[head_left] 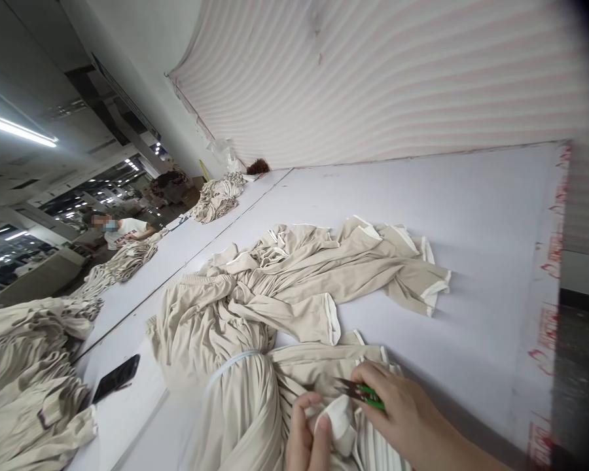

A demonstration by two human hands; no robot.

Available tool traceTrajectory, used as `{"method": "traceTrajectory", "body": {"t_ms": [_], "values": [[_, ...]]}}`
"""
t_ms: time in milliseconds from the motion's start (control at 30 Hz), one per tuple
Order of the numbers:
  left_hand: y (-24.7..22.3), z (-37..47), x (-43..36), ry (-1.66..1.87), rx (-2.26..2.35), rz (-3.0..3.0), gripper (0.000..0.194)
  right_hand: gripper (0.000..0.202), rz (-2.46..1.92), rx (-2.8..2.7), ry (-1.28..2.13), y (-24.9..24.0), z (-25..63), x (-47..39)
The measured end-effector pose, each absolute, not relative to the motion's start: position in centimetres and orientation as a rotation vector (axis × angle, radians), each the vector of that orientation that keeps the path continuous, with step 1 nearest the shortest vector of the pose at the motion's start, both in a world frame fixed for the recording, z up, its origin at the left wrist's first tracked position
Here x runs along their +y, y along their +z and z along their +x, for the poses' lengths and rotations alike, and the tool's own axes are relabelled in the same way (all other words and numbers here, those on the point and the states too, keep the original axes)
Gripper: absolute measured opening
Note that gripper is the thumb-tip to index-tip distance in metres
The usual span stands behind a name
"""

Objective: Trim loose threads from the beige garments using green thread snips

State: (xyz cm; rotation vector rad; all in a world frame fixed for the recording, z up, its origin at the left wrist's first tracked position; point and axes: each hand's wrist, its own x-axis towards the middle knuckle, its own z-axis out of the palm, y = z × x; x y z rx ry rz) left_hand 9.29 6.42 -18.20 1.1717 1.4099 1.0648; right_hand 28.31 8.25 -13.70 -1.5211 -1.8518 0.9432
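My right hand [390, 402] is closed around a pair of green-handled thread snips [360, 392], whose dark blades point left. Just below and left of the blades, my left hand [309, 432] pinches the white edge of a beige garment [341, 422] between thumb and fingers. More of the beige garments [240, 399] lie beneath and beside my hands, gathered by a pale tie band [233, 363]. Beyond them, a loose heap of beige garments [299, 268] with white-trimmed openings spreads over the table [481, 229].
A dark phone [116, 378] rests on white paper at the left. Stacks of beige garments [24, 366] line the table's left side, and another pile [218, 196] sits at the far end. A masked person [127, 230] stands beyond the left stacks. Striped sheeting [373, 78] rises behind the table.
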Motion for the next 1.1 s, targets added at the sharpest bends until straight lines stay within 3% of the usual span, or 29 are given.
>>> {"method": "traceTrajectory", "body": {"t_ms": [100, 200, 500, 700, 800, 967, 1033, 1100], "values": [[-17.8, 9.3, 7.0, 1.043, 1.331, 0.915, 0.064, 0.012, -1.471, -1.837, 1.053, -13.3, 28.8, 7.8], [-17.2, 9.4, 7.3, 1.035, 1.289, 0.832, 0.065, 0.020, -1.460, -1.906, 1.093, -12.7, 29.1, 7.2], [-16.6, 8.5, 7.5, 0.923, 1.328, 0.855, 0.067, 0.009, -1.423, -1.945, 1.057, -12.1, 28.4, 7.6], [-15.7, 8.0, 7.6, 0.850, 1.448, 1.006, 0.054, 0.009, -1.384, -1.904, 1.086, -12.5, 29.0, 7.4], [-14.7, 8.0, 8.4, 0.795, 1.491, 1.333, 0.045, 0.019, -1.433, -1.721, 1.117, -13.0, 30.1, 7.5], [-13.5, 10.9, 11.0, 0.168, 1.575, 1.941, 0.024, 0.024, -1.574, -1.462, 1.094, -14.6, 32.0, 7.9], [-13.8, 12.6, 11.7, 0.068, 1.585, 2.026, 0.014, 0.022, -1.600, -1.459, 1.076, -14.9, 32.3, 8.2], [-14.4, 13.5, 11.8, 0.069, 1.580, 2.059, 0.016, 0.020, -1.633, -1.500, 1.053, -14.9, 32.4, 8.8]]}}
